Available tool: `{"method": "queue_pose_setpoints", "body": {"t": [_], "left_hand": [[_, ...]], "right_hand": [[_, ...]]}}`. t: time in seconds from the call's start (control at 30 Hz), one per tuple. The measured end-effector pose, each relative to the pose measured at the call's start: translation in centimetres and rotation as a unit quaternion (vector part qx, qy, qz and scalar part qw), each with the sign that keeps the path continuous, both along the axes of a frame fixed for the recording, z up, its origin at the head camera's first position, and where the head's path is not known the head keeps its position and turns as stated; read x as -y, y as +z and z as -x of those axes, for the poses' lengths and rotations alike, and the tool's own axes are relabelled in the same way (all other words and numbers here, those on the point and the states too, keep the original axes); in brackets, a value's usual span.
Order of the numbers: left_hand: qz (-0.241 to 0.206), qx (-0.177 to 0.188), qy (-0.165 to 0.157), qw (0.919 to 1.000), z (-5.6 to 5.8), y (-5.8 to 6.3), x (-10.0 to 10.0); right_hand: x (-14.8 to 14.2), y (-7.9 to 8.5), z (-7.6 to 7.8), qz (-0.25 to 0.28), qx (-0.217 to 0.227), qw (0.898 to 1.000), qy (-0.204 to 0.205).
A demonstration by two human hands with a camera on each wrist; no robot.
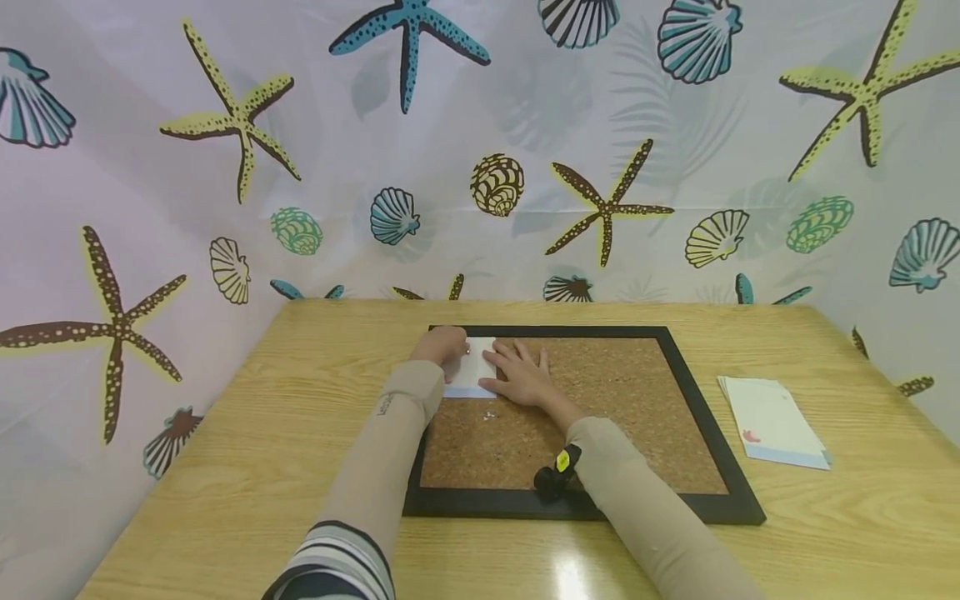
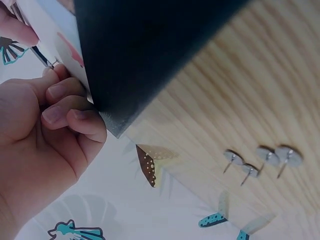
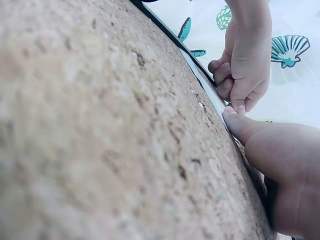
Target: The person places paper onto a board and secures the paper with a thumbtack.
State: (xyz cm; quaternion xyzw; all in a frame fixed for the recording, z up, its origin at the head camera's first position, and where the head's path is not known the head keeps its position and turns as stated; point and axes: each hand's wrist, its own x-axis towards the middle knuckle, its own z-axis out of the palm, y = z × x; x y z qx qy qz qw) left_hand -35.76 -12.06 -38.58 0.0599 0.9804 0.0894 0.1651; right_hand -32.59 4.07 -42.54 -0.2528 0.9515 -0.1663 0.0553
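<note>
A framed cork board (image 1: pixel 600 433) lies on the table, with a small sheet of white paper (image 1: pixel 474 385) in its upper left part. The left hand (image 1: pixel 441 347) is at the sheet's left side. In the left wrist view its thumb and index finger pinch a thumbtack (image 2: pixel 55 63) close to the paper. The right hand (image 1: pixel 522 381) rests on the sheet's right side with fingers spread, holding it against the cork. In the right wrist view, the right thumb reaches near the left fingertips.
A stack of paper sheets (image 1: pixel 776 421) lies on the wooden table (image 1: pixel 870 517) to the right of the board. Several loose thumbtacks (image 2: pixel 288 156) lie on the wood in the left wrist view. Small white bits (image 1: pixel 490 415) sit on the cork below the sheet.
</note>
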Motion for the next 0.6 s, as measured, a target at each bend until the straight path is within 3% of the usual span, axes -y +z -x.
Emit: {"method": "queue_pose_setpoints", "body": {"t": [0.3, 0.6], "left_hand": [[-0.038, 0.001, 0.02, 0.9991, -0.54, 0.48, 0.07], [-0.008, -0.012, -0.007, 0.9999, 0.15, 0.15, -0.02]], "right_hand": [[0.08, 0.01, 0.05, -0.003, -0.001, 1.0, 0.002], [0.01, 0.03, 0.06, -0.006, 0.002, 1.0, 0.003]]}}
